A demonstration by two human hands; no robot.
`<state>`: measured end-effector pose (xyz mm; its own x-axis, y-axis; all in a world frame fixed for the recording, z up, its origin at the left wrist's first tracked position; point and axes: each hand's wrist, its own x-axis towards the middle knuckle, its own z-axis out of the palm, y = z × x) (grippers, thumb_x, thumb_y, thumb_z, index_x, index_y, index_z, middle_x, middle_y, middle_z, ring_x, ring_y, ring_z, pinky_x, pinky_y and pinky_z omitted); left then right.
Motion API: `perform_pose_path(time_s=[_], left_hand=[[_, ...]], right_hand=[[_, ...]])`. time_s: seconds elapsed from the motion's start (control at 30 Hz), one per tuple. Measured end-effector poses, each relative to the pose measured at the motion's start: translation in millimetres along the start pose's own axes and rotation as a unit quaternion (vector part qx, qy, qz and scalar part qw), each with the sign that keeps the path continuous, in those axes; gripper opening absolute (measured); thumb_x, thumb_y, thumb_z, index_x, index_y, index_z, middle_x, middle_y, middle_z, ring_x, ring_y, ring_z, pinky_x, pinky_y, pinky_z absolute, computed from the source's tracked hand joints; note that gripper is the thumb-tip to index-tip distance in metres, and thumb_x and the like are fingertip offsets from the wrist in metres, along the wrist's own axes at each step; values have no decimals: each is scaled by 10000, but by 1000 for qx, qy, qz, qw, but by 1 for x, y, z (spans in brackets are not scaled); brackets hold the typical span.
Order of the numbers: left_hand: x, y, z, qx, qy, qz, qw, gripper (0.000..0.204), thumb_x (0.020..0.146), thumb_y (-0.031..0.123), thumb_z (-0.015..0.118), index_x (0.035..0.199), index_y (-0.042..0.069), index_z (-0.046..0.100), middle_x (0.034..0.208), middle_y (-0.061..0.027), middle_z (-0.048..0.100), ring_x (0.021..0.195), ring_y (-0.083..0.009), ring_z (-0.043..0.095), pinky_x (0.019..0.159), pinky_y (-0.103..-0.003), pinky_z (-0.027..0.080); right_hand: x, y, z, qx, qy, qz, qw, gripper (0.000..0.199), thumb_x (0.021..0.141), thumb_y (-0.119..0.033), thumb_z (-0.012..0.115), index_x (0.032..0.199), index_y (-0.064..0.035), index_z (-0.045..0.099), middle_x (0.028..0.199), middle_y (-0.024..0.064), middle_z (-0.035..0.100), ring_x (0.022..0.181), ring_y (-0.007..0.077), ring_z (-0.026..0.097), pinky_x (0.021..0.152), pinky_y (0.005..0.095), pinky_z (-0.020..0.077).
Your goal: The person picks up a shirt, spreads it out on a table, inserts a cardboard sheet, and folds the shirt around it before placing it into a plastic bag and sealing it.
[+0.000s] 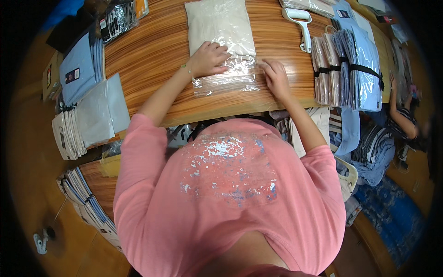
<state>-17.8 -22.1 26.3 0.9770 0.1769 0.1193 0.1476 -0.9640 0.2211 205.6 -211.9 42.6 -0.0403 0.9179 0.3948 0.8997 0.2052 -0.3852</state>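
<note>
In front of me a clear plastic bag [226, 83] with a folded cream garment [219, 23] inside lies flat on the wooden table. The bag's loose, shiny end points toward me. My left hand [208, 60] rests on the bag's left side near the garment's lower edge, fingers spread over the plastic. Beside the right edge, my right hand [276, 77] has its fingertips pinched together on what appears to be the bag's clear film; glare makes the exact spot hard to see.
A white lint roller [300, 25] lies at the far right. Nearer stand strapped bundles of bagged garments [348, 69]. Bagged blue clothes [80, 69] and clear bags [99, 108] line the left. Another person's arm [397, 108] shows at far right. The table edge [221, 113] runs before me.
</note>
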Motion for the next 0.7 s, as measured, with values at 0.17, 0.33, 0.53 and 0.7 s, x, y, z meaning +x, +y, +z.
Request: perform_pose_path(time_s=[0.17, 0.33, 0.53, 0.7], left_hand=[[-60, 20, -2, -252, 12, -139, 958, 257, 850, 177, 549, 1080, 70, 589, 1150, -82, 555, 1050, -262, 533, 868, -351, 446], [-105, -10, -4, -79, 157, -102, 979, 296, 772, -8, 584, 1060, 56, 585, 1172, -80, 546, 1101, -277, 507, 888, -370, 462], [-94, -24, -8, 13, 120, 18, 993, 206, 777, 62, 615, 978, 31, 582, 1190, -86, 543, 1081, -276, 524, 902, -353, 460], [-91, -28, 5, -5, 80, -14, 997, 199, 787, 167, 629, 935, 47, 570, 1153, -76, 559, 1047, -255, 553, 852, -320, 483]], right_hand=[[29, 35, 17, -46, -79, -113, 989, 328, 736, -10, 551, 1057, -76, 540, 1238, 95, 506, 1222, 260, 420, 1041, 451, 316], [32, 49, 21, -66, -161, -172, 970, 321, 698, -57, 586, 1014, -97, 543, 1243, 77, 506, 1243, 243, 407, 1061, 437, 315], [35, 52, 25, -89, -159, -212, 960, 282, 698, -96, 591, 976, -100, 543, 1205, 73, 532, 1207, 238, 444, 1044, 409, 342], [38, 47, 19, -108, -166, -205, 958, 191, 781, -181, 583, 942, -87, 544, 1152, 81, 564, 1159, 246, 485, 1021, 409, 362]])
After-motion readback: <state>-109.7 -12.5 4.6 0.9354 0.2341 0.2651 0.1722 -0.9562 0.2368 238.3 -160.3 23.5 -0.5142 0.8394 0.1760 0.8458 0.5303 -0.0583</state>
